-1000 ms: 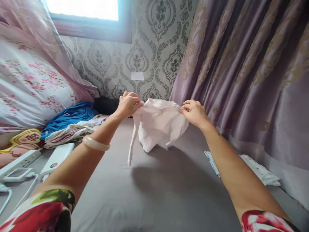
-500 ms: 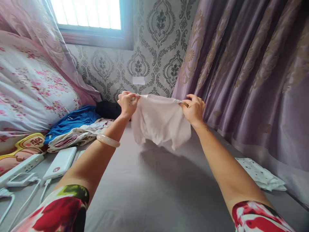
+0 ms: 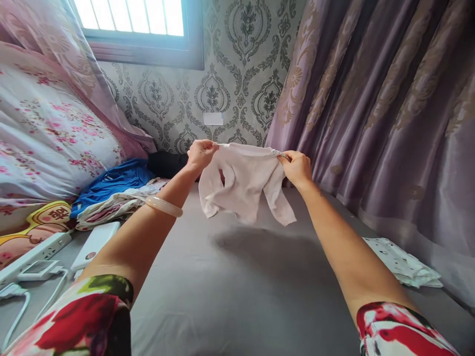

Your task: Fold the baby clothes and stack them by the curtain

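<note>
A small pale pink long-sleeved shirt [image 3: 247, 180] hangs in the air, stretched along its top edge between both hands. My left hand [image 3: 201, 152] pinches the top left corner, fingers closed. At the opposite corner, beside a small button, my right hand [image 3: 298, 166] is closed on the cloth. The sleeves and lower hem dangle freely above the grey bed sheet [image 3: 230, 287], and a shadow lies beneath them. A pale bangle [image 3: 164, 206] circles my left forearm.
Folded clothes [image 3: 111, 203] and a blue garment [image 3: 115, 184] lie at left, near a power strip [image 3: 35, 252] and a white power bank [image 3: 97, 242] with cables. A folded white spotted cloth [image 3: 401, 262] rests at right below the purple curtain [image 3: 371, 109].
The shirt has swung, and its right sleeve now hangs out to the right. Both hands keep their hold at nearly the same height. The view has shifted slightly.
</note>
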Demonstrator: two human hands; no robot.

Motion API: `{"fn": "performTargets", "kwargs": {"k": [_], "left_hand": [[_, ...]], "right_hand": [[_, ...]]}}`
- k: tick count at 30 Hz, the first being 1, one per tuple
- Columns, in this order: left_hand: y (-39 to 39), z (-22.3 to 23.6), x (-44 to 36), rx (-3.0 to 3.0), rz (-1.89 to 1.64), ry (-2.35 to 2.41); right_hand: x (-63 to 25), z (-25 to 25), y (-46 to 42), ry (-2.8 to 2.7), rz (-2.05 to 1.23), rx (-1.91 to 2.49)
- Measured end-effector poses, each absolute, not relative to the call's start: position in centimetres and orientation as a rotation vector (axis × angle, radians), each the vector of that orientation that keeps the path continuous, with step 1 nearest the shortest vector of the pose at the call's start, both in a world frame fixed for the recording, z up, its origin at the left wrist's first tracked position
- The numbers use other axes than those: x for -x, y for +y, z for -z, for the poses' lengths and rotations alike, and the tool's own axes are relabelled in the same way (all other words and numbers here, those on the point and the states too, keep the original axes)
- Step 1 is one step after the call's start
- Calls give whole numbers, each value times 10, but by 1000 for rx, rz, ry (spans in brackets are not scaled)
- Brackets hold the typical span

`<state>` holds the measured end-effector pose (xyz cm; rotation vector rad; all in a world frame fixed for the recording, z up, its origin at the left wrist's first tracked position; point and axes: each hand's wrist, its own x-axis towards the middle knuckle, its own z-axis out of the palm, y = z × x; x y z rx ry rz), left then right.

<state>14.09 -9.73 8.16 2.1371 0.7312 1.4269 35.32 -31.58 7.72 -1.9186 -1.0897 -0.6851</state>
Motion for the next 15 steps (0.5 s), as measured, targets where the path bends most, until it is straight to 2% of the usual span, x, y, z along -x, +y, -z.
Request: {"fn": "performTargets", "kwargs": {"k": [3, 15], "left_hand": [[-95, -77, -145, -2082, -1431, 715], [-123, -78, -128, -1999, -1539, 592]], "right_hand": [[-351, -77, -314, -1107, 592, 1932], [-337, -77, -323, -1143, 676, 1754]]}}
